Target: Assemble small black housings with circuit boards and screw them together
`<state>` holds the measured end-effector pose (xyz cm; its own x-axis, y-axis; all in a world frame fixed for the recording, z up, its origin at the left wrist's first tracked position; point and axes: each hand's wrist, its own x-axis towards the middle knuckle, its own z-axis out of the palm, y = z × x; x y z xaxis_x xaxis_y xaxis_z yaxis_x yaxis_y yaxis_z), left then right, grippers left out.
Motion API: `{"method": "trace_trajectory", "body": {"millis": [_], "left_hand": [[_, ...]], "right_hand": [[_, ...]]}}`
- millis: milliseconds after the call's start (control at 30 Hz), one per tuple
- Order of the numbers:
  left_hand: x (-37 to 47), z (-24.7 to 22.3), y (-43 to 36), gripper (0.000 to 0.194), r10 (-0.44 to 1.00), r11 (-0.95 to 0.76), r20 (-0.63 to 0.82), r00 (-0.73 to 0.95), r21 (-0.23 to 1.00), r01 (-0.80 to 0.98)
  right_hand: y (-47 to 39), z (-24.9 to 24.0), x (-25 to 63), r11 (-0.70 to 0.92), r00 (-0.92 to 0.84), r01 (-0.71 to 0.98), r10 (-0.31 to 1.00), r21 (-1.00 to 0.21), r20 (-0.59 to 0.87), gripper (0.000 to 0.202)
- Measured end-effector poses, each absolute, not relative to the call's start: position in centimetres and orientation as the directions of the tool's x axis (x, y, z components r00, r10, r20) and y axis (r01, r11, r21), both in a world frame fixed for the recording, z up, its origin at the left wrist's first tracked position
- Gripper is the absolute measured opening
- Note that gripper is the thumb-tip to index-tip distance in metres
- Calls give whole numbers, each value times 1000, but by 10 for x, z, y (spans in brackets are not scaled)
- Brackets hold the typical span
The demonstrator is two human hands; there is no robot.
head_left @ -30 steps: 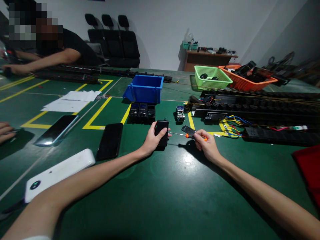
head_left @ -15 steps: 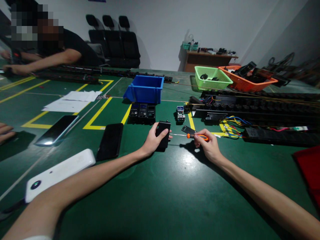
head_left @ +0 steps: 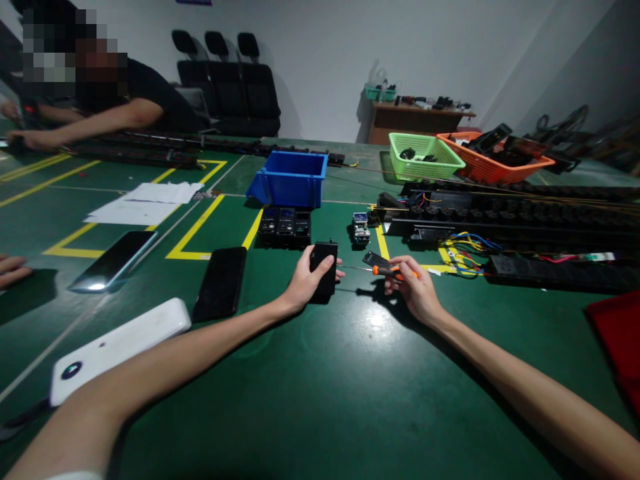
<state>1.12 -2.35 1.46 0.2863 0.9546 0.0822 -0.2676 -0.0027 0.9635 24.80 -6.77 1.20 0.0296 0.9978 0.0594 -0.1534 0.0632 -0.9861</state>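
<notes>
My left hand [head_left: 303, 283] is closed round a black rectangular box [head_left: 326, 273], held upright just over the green table [head_left: 380, 393]. My right hand [head_left: 417, 290] grips a screwdriver [head_left: 381, 271] by its orange and black handle. The thin shaft points left, its tip at the box's right side near my left fingertips; whether it touches the box I cannot tell. Behind the screwdriver a small flat black piece [head_left: 376, 259] lies on the table. Farther back stands a small module with bare electronics [head_left: 361, 229]. Several black boxes [head_left: 284, 227] sit together in front of a blue bin [head_left: 290, 180].
Phones [head_left: 220, 283] and a white power bank-like device [head_left: 123, 343] lie left, near papers [head_left: 145, 202]. Black rails with loose wires [head_left: 465, 247] fill the right side. Green [head_left: 425, 157] and orange baskets [head_left: 500, 167] stand behind. Another person [head_left: 150, 100] works at far left; a hand [head_left: 13, 270] rests nearer.
My left hand and the black box have shifted slightly left. My right hand's fingers have changed their hold on the screwdriver handle. The hand at the left edge has moved a little inward.
</notes>
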Motion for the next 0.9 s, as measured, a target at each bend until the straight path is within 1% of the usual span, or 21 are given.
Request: {"method": "trace_trajectory", "body": {"millis": [67, 200, 400, 500, 667, 733, 800, 900], "left_hand": [[11, 14, -23, 44, 956, -6, 83, 281, 964, -267], [11, 14, -23, 45, 957, 4, 72, 280, 965, -264], [10, 16, -24, 43, 950, 6, 72, 303, 969, -248], [10, 16, -24, 43, 953, 17, 60, 297, 968, -250], [11, 16, -23, 43, 958, 15, 58, 281, 968, -252], [11, 15, -24, 43, 956, 10, 65, 287, 967, -254], [11, 15, -24, 43, 953, 13, 65, 297, 967, -256], [11, 15, -25, 45, 949, 17, 65, 309, 967, -255]], "right_hand": [[-67, 10, 248, 78, 43, -108, 996, -991, 74, 30], [-67, 9, 248, 135, 50, 38, 989, -990, 137, 29], [-69, 14, 250, 169, 76, 77, 982, -983, 175, 23], [-70, 14, 251, 190, 92, 133, 975, -973, 203, 22], [-70, 11, 251, 319, 108, 230, 931, -919, 350, 18], [-69, 11, 251, 310, 108, 183, 937, -933, 333, 17], [-69, 11, 251, 243, 102, 52, 963, -968, 248, 20], [-67, 12, 250, 149, 73, -157, 988, -976, 139, 32]]}}
